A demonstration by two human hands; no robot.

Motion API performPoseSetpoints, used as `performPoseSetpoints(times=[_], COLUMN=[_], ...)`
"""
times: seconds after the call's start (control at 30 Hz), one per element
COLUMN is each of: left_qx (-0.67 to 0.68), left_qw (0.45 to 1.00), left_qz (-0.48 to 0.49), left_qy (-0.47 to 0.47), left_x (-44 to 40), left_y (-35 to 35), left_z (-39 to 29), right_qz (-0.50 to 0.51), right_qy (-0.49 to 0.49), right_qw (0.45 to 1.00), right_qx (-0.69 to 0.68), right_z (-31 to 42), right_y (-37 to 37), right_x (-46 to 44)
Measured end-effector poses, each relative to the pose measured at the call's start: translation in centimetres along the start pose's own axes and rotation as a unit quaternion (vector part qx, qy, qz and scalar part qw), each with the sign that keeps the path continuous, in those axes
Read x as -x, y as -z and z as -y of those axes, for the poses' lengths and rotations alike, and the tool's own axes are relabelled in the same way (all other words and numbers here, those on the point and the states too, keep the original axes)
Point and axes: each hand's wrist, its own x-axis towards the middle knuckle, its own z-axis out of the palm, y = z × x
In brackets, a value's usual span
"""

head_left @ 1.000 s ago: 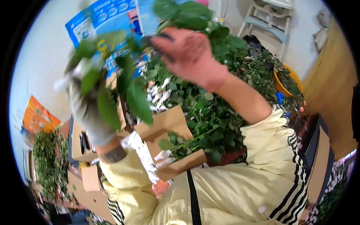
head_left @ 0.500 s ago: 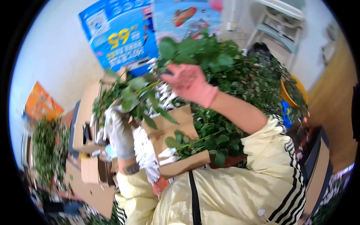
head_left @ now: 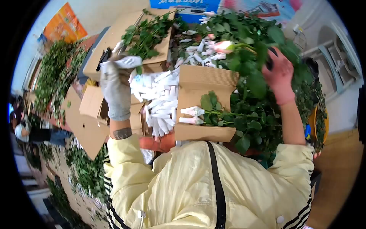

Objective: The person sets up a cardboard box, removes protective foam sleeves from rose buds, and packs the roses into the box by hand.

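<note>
My left hand (head_left: 116, 87), in a whitish knitted glove, pinches a white foam net sleeve (head_left: 129, 62) that points to the right. My right hand (head_left: 280, 76), in a pink glove, is closed around the leafy stem of a rose, with a dark object (head_left: 271, 57) at its fingers. The pale pink rose head (head_left: 224, 47) points left, toward the sleeve but well apart from it. Between my hands sits an open cardboard tray (head_left: 207, 131), where two roses in white net sleeves (head_left: 192, 111) lie with their stems to the right.
Loose white sleeves (head_left: 162, 99) are heaped left of the tray. Leafy rose stems (head_left: 263, 122) pile up on the right, others (head_left: 146, 38) lie on a cardboard box behind. An orange tub (head_left: 320, 126) stands far right. At the far left is another person (head_left: 38, 133).
My right hand has moved right with the rose, whose head now shows. My left hand is away from the leaves and holds a sleeve. The camera view has shifted.
</note>
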Motion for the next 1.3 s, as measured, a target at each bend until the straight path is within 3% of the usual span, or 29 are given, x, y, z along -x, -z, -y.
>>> performPoseSetpoints(times=[0.07, 0.13, 0.17, 0.23, 0.3, 0.33, 0.37, 0.4, 0.43, 0.57, 0.63, 0.73, 0.77, 0.8, 0.87, 0.97, 1.0, 1.1, 1.3], left_qx=[-0.224, -0.423, -0.525, -0.605, -0.365, -0.296, -0.255, -0.127, 0.040, 0.088, 0.050, -0.120, -0.118, -0.149, -0.218, -0.228, -0.296, -0.300, -0.285], left_qw=[0.968, 0.878, 0.835, 0.764, 0.907, 0.924, 0.927, 0.945, 0.949, 0.971, 0.977, 0.976, 0.976, 0.963, 0.925, 0.910, 0.881, 0.866, 0.868], left_qz=[0.064, 0.159, 0.154, 0.202, 0.208, 0.239, 0.275, 0.277, 0.272, 0.203, 0.181, 0.177, 0.182, 0.211, 0.251, 0.247, 0.285, 0.277, 0.286], left_qy=[0.092, 0.157, -0.060, -0.094, 0.013, 0.041, 0.013, 0.118, 0.153, 0.093, 0.099, -0.031, -0.026, -0.077, -0.182, -0.243, -0.235, -0.288, -0.290], left_x=[0.7, 1.6, 2.6, 2.9, 2.4, 2.0, 2.1, 2.7, 3.3, 3.0, 3.2, 3.2, 3.3, 3.3, 3.2, 3.0, 2.9, 3.5, 3.6], left_y=[4.8, 8.3, 8.4, 4.1, -1.9, -5.1, -6.8, -9.3, -11.1, -14.7, -15.4, -15.8, -16.1, -16.5, -17.6, -18.6, -18.9, -19.4, -19.5], left_z=[2.9, 7.1, 10.0, 7.3, 4.4, 2.3, 2.1, 0.3, 0.6, 1.3, 1.3, 1.2, 0.9, 0.5, -0.9, -1.0, -2.4, -2.6, -2.5], right_qz=[-0.005, -0.002, -0.005, -0.053, -0.042, -0.047, -0.051, -0.039, -0.042, 0.031, 0.082, 0.017, -0.015, -0.003, -0.047, -0.089, -0.094, -0.114, -0.133], right_qy=[0.014, 0.036, 0.052, 0.090, 0.113, 0.116, 0.118, 0.121, 0.125, 0.079, -0.029, -0.018, -0.010, -0.011, 0.004, -0.022, -0.037, -0.043, -0.018], right_qw=[0.999, 0.998, 0.998, 0.990, 0.983, 0.978, 0.972, 0.971, 0.971, 0.978, 0.951, 0.945, 0.939, 0.917, 0.921, 0.927, 0.918, 0.921, 0.937], right_qx=[-0.041, -0.049, -0.039, -0.094, -0.139, -0.167, -0.197, -0.202, -0.198, -0.192, -0.298, -0.327, -0.343, -0.398, -0.387, -0.363, -0.382, -0.369, -0.323], right_z=[-0.6, 0.2, -0.2, 0.4, 1.0, 1.4, 2.0, 2.3, 2.3, 3.4, 3.1, 3.1, 3.2, 3.6, 4.5, 4.4, 4.5, 4.8, 5.1], right_y=[-0.1, -0.8, -0.3, 0.3, 1.3, 1.8, 2.2, 2.3, 1.9, 2.1, 2.2, 4.8, 5.7, 6.2, 4.8, 2.4, 2.3, 2.0, 2.5], right_x=[1.3, 2.0, 2.1, 1.6, 0.7, 0.4, 0.3, 0.1, 0.2, 1.3, 2.4, 2.4, 2.3, 2.1, 3.8, 6.8, 7.0, 7.4, 7.4])
